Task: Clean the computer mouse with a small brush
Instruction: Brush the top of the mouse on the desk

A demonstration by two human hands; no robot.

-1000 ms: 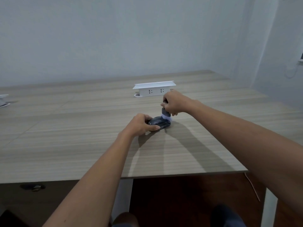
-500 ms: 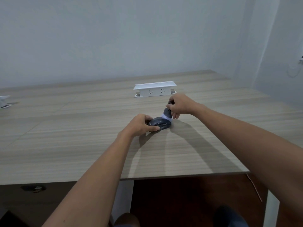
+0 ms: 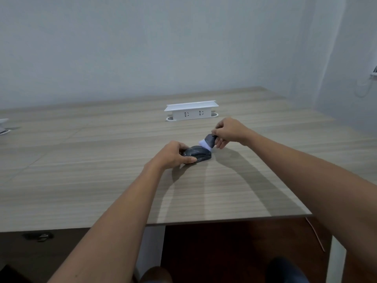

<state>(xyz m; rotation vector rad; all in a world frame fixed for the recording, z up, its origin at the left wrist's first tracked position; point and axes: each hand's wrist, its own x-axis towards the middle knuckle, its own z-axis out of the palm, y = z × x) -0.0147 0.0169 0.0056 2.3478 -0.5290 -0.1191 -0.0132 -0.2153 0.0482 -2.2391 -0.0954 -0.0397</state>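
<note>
Steadying a dark computer mouse (image 3: 197, 154) on the desk (image 3: 102, 180), the left hand (image 3: 173, 155) gripped its sides — a light, smooth shell, likely slippery. The right hand (image 3: 228, 131) pinched a small brush (image 3: 208, 141), its soft bristles touching the mouse's far end.

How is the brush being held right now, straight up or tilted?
Tilted. The brush leans, its white bristles low to the left on the mouse, its grey handle higher to the right in the right hand.

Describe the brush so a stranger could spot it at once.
On the wooden table, in front of the white socket box, the right hand holds the brush against the dark mouse. Only it has a white bristle tuft.
</note>
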